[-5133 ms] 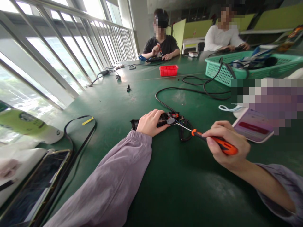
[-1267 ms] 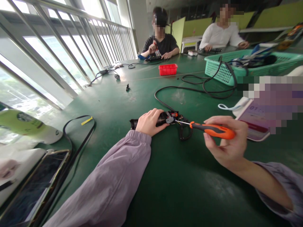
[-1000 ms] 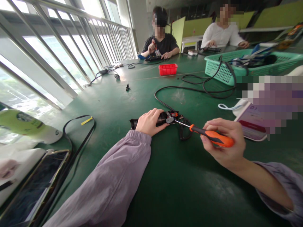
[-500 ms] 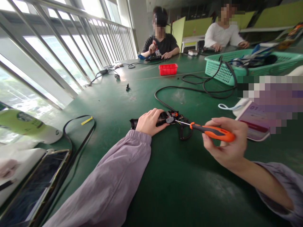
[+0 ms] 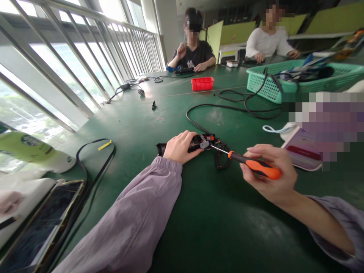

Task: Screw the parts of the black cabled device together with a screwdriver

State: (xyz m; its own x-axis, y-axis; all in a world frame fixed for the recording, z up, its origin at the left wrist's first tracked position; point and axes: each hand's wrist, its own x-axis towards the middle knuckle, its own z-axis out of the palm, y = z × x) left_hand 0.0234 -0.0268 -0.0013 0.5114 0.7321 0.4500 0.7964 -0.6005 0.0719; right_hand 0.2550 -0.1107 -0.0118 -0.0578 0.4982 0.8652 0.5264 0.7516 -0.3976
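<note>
A black corded device (image 5: pixel 194 142) with its inner parts exposed lies on the green table. My left hand (image 5: pixel 182 147) is wrapped over its body and holds it against the tabletop. Wires, a grey part (image 5: pixel 204 145) and an orange-red piece (image 5: pixel 211 138) show at the uncovered end, beside a black loop-shaped handle (image 5: pixel 223 163). My right hand (image 5: pixel 273 172) grips an orange and black screwdriver (image 5: pixel 257 167) by its handle. The thin metal shaft points left, its tip at the exposed parts near the grey piece; exact contact is too small to make out.
A black cable (image 5: pixel 216 105) runs toward a green basket (image 5: pixel 264 85) of tools. A red bin (image 5: pixel 202 83) and a small black part (image 5: pixel 154 105) stand farther off. Phones (image 5: pixel 42 223) and a strap (image 5: pixel 98 178) lie left. Two people sit across the table.
The screwdriver's handle has dropped slightly and rolled in my right hand, tilting the shaft a little more. My left hand and the device stay put. A person opposite has raised a hand.
</note>
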